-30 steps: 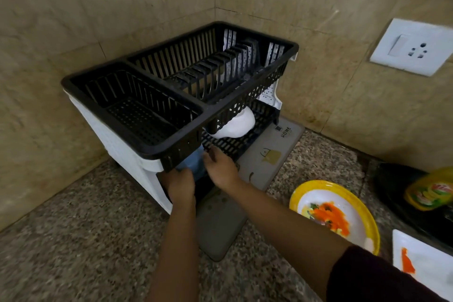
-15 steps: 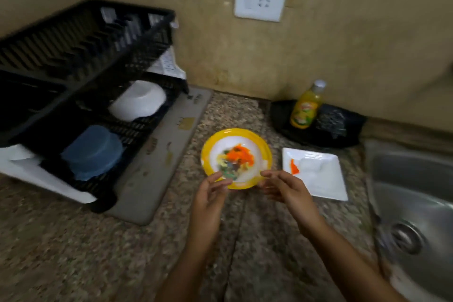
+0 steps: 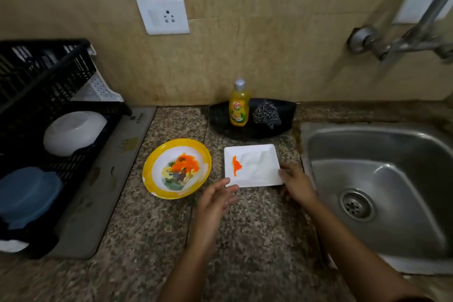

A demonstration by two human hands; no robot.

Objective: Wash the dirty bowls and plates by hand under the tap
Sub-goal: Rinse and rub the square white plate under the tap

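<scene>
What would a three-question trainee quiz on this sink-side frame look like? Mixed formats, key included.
1. True or false: the square white plate already sits in the sink.
2. Which dish is the right hand touching? A) yellow-rimmed plate B) square white plate C) blue bowl
3. Fill in: on the black tray, beside the yellow soap bottle, lies a steel ____.

Key: 1 false, it is on the counter; 2 B, at its near right corner; 3 scrubber.
</scene>
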